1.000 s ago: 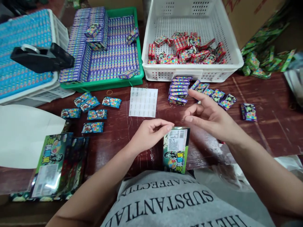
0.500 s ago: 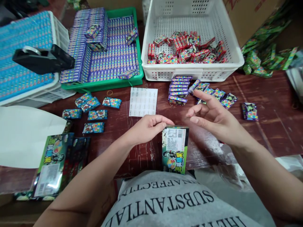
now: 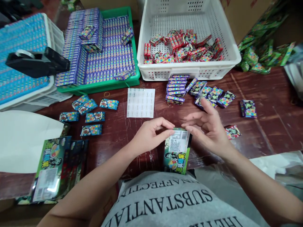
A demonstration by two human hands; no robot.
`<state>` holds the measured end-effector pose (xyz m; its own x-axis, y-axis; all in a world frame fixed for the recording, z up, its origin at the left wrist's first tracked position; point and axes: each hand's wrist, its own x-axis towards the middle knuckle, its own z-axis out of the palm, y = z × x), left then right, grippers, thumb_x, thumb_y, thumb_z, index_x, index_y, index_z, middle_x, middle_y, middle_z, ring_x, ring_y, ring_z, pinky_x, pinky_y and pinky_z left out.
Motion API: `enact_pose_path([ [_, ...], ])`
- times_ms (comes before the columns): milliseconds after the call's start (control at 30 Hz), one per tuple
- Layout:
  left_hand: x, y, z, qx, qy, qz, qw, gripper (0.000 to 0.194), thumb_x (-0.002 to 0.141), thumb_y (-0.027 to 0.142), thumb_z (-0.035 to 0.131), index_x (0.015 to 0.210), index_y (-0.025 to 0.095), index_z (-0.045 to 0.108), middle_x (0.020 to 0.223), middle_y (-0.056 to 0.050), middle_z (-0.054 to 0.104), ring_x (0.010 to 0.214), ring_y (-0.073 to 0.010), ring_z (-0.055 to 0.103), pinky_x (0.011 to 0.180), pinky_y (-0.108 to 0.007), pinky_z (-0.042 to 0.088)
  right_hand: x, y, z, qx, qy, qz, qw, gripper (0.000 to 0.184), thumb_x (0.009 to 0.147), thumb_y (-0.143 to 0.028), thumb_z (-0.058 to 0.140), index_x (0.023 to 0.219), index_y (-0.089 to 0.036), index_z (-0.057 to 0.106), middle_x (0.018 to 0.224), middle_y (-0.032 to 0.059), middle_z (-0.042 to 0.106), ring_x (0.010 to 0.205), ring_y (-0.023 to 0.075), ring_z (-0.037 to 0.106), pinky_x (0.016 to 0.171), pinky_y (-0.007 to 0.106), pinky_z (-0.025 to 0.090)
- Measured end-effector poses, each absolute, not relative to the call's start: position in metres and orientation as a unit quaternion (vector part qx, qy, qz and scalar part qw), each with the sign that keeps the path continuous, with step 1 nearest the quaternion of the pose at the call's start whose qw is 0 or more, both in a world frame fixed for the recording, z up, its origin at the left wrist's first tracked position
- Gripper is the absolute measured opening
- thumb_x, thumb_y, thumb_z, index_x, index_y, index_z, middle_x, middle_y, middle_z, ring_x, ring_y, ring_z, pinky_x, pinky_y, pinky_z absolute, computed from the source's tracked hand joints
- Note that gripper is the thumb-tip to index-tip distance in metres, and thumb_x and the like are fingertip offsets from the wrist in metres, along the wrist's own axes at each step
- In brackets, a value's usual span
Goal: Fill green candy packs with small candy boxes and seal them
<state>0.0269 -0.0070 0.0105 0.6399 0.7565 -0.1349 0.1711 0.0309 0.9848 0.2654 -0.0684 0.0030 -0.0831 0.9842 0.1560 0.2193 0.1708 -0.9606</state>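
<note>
A green and black printed box point(image 3: 177, 154) stands on end at the table's front edge, against the grey shirt, with a white label on its upper face. My left hand point(image 3: 153, 134) pinches its top left edge between thumb and fingers. At the top right corner is my right hand point(image 3: 208, 129), its thumb at the box edge and its fingers spread. Something small and clear shows at the raised index fingertip; I cannot make out what. Beyond the hands lies a white sticker sheet point(image 3: 141, 103). A small red box point(image 3: 232, 131) lies beside my right hand.
Small purple boxes point(image 3: 175, 89) are stacked before a white crate point(image 3: 189, 71) holding red boxes. A green tray point(image 3: 99, 87) holds purple boxes. Blue packets point(image 3: 91, 130), a black tape dispenser point(image 3: 38, 63) and green printed packages point(image 3: 50, 167) are at left.
My right hand has moved down and in to the box's top right corner, its index finger now raised. The small red box beside it has come into sight. The view has shifted slightly.
</note>
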Motion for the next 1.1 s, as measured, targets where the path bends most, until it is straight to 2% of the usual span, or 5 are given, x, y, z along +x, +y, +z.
enact_pose_path([
  [233, 0.034, -0.007, 0.011, 0.764, 0.346, 0.242, 0.487, 0.011, 0.096, 0.024, 0.06, 0.099, 0.021, 0.071, 0.098, -0.005, 0.072, 0.091, -0.017, 0.068, 0.087, -0.035, 0.053, 0.268, -0.054, 0.034, -0.466, -0.641, 0.473, 0.385, 0.075, 0.096, -0.041, 0.065, 0.159, -0.034, 0.025, 0.092, 0.0003, 0.067, 0.081, 0.0185, 0.068, 0.08, 0.039, 0.063],
  [600, 0.032, -0.012, 0.01, 0.745, 0.373, 0.249, 0.495, 0.011, 0.095, 0.026, 0.062, 0.098, 0.021, 0.071, 0.097, -0.005, 0.074, 0.089, -0.0168, 0.069, 0.084, -0.033, 0.054, 0.254, -0.063, 0.008, -0.51, -0.791, 0.144, 0.306, 0.086, 0.098, -0.026, 0.062, 0.163, -0.043, 0.007, 0.105, -0.0006, 0.074, 0.096, 0.0266, 0.063, 0.102, 0.06, 0.042],
  [800, 0.031, -0.007, -0.001, 0.686, 0.36, 0.22, 0.593, 0.021, 0.085, 0.033, 0.076, 0.097, 0.02, 0.065, 0.096, -0.004, 0.074, 0.085, -0.0167, 0.069, 0.079, -0.032, 0.056, 0.252, -0.063, 0.005, -0.513, -0.785, 0.213, 0.275, 0.085, 0.102, -0.026, 0.054, 0.164, -0.039, -0.002, 0.117, 0.0014, 0.075, 0.11, 0.0288, 0.061, 0.105, 0.062, 0.038],
  [933, 0.009, 0.009, -0.011, 0.604, 0.425, 0.327, 0.589, 0.025, 0.081, 0.027, 0.079, 0.091, 0.021, 0.057, 0.095, -0.002, 0.073, 0.086, -0.015, 0.069, 0.079, -0.03, 0.057, 0.264, -0.084, -0.008, -0.55, -0.686, 0.271, 0.392, 0.086, 0.099, -0.032, 0.061, 0.164, -0.038, 0.005, 0.143, 0.009, 0.058, 0.132, 0.0301, 0.053, 0.112, 0.06, 0.04],
  [1100, -0.018, -0.004, -0.026, 0.473, 0.511, 0.483, 0.531, 0.056, 0.084, 0.029, 0.077, 0.132, 0.032, 0.047, 0.114, -0.003, 0.067, 0.1, -0.0173, 0.069, 0.075, -0.028, 0.059, 0.259, -0.111, -0.04, -0.595, -0.472, 0.356, 0.545, 0.089, 0.091, -0.037, 0.071, 0.161, -0.04, 0.015, 0.136, 0.0098, 0.053, 0.117, 0.0253, 0.064, 0.096, 0.048, 0.058],
])
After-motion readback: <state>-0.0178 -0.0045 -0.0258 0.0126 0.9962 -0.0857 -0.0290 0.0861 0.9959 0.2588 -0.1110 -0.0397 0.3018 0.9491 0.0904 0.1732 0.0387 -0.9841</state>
